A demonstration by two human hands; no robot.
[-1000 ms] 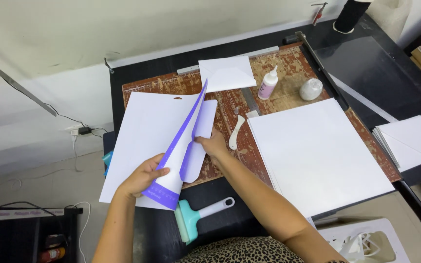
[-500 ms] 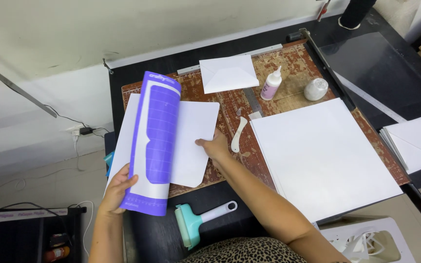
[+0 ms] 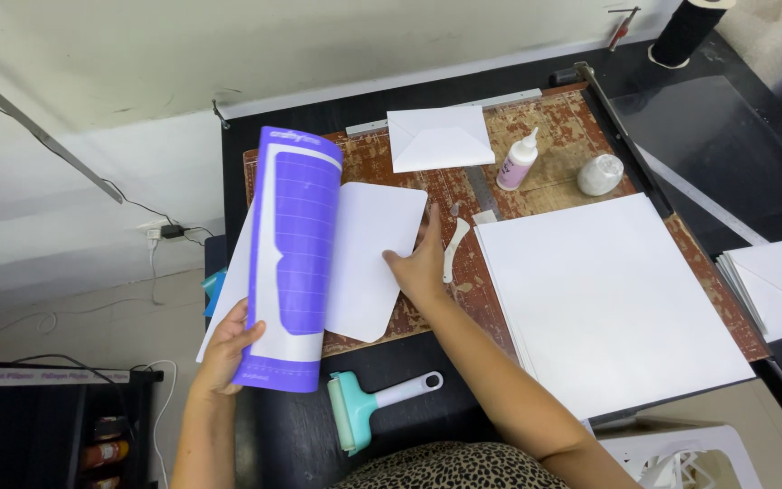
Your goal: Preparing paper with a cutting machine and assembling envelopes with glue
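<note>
item: purple cutting mat [image 3: 293,263], gridded, with a white cut sheet [image 3: 368,258] peeling off it. since a second ago the mat has gone from a tight curl under both hands to standing nearly upright, bowed over, on the left part of the worn brown board [image 3: 554,145]; more of the sheet now lies flat and free, so the separation looks well advanced.

left hand [image 3: 228,349]: clenched on the mat's lower left corner, thumb on the face.

right hand [image 3: 423,263]: flat, fingers spread, pressing the sheet's right edge to the board; grasps nothing. the sheet lies directly under and left of it, the mat beyond.

nearby: white bone folder [image 3: 452,249] just right of the hand, teal roller [image 3: 368,407] near the table's front edge, large white paper stack [image 3: 604,299], envelope [image 3: 436,138], glue bottle [image 3: 518,160].
</note>
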